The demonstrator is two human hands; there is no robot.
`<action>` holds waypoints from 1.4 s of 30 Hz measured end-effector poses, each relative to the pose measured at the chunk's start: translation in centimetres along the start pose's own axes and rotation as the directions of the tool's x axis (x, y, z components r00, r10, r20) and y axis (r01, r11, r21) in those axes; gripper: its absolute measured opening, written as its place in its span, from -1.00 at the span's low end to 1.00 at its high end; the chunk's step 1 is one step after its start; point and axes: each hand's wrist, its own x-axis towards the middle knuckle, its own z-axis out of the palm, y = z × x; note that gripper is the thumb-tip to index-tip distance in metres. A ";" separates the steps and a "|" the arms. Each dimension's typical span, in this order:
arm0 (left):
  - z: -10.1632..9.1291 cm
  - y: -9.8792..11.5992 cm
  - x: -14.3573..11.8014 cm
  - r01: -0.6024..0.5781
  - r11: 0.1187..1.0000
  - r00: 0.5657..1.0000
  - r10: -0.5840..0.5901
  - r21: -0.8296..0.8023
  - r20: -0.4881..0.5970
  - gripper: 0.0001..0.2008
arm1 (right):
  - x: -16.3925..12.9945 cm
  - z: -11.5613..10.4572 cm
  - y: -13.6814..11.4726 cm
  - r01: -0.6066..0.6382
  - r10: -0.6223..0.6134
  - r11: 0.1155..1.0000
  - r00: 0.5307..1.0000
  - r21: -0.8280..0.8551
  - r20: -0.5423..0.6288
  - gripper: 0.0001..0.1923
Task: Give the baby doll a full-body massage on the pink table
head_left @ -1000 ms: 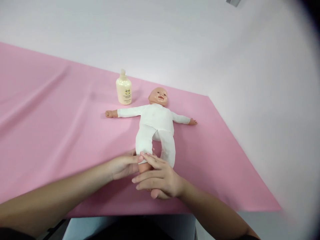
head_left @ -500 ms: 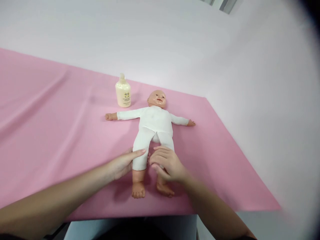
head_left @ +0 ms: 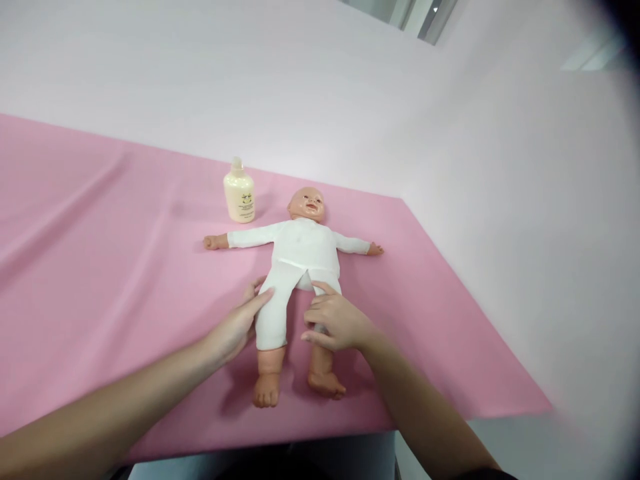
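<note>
A baby doll point(head_left: 303, 250) in white clothes lies face up on a pink cloth point(head_left: 125, 280), arms spread, bare feet toward me. My left hand point(head_left: 239, 323) lies flat with fingers together along the outer side of the doll's left-side leg, touching the white trouser. My right hand point(head_left: 336, 321) is curled over the thigh of the other leg and covers most of it. A cream lotion bottle point(head_left: 239, 195) stands upright just beyond the doll's outstretched arm, left of its head.
The pink cloth covers the table up to a white wall point(head_left: 300, 87) behind and on the right. The table's near edge point(head_left: 280, 443) runs just below the doll's feet.
Both hands have slid from the doll's feet up its legs toward the hips. The feet, covered a second ago, now show. The view has tilted upward a little.
</note>
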 end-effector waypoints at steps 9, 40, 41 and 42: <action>-1.7 -1.4 0.2 -0.612 0.506 0.759 0.591 0.608 0.272 -0.49 | -0.2 0.6 0.4 0.016 -0.010 0.999 0.986 0.036 -0.165 -0.54; -1.0 -0.4 -1.1 -0.890 0.156 0.436 0.023 0.428 0.899 -0.34 | 0.2 1.0 -2.5 -0.011 0.318 0.903 0.690 0.430 -0.650 -0.64; -1.0 -0.5 -1.0 -0.893 0.164 0.428 0.018 0.420 0.903 -0.33 | 0.2 1.1 -2.6 -0.009 0.347 0.890 0.662 0.456 -0.664 -0.63; -1.1 -0.5 -1.0 -0.896 0.172 0.418 0.016 0.409 0.908 -0.32 | 0.2 1.1 -2.8 -0.004 0.371 0.880 0.631 0.476 -0.681 -0.63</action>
